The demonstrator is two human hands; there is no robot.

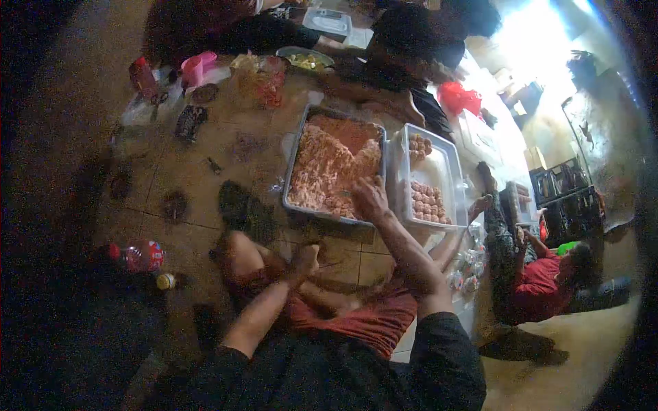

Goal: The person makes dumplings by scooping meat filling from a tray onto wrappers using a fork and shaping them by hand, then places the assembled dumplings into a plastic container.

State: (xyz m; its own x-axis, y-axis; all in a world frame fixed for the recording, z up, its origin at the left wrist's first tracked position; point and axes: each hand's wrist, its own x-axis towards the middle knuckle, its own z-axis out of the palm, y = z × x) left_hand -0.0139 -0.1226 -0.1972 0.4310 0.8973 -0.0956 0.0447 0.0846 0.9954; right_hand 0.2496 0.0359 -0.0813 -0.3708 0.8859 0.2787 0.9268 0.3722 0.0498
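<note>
My right hand (371,198) is over the near right corner of a tray (296,161) filled with a pinkish, crumbly mixture (322,164). Its fingers look spread and reach down toward the mixture; blur hides whether the tips touch it. Low over my lap, my left hand (303,262) is curled closed, and whatever it may hold cannot be made out. Right of the tray stands a white plastic box (445,168). Rolled balls (428,203) of a similar pinkish colour sit in rows at its near end, with a smaller group (419,146) at the far end.
A red-capped plastic bottle (140,255) and a small jar (166,281) lie to my left. Pink and red bags (199,68) and a bowl (306,59) are farther off. Another person (548,281) sits at right near dark crates (565,185); others sit opposite.
</note>
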